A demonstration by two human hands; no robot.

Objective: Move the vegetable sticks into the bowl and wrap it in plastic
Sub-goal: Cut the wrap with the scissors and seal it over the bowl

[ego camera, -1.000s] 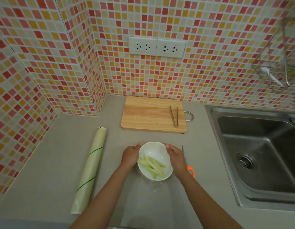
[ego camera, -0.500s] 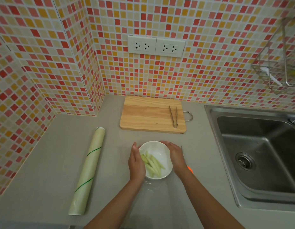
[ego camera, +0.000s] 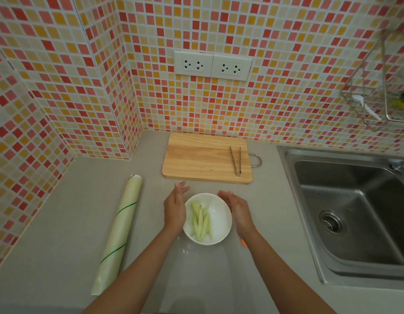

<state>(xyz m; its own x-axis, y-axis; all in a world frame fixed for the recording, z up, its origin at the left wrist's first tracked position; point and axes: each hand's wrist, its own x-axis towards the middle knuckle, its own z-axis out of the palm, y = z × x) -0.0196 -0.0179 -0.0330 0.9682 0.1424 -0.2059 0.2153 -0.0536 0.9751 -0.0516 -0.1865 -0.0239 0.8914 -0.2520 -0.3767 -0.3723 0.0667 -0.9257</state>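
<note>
Both hands, left (ego camera: pixel 175 208) and right (ego camera: pixel 238 209), flank the bowl (ego camera: pixel 219 219), fingers spread.

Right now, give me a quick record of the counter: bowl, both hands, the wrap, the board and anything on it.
bowl: white bowl, holding green vegetable sticks
left hand: open, flat beside the bowl's left side
right hand: open, at the bowl's right side
plastic sheet: clear, lying on the counter under and in front of the bowl
wrap roll: lying left of the bowl
cutting board: behind the bowl, bare except for the tongs
sink: to the right
</note>
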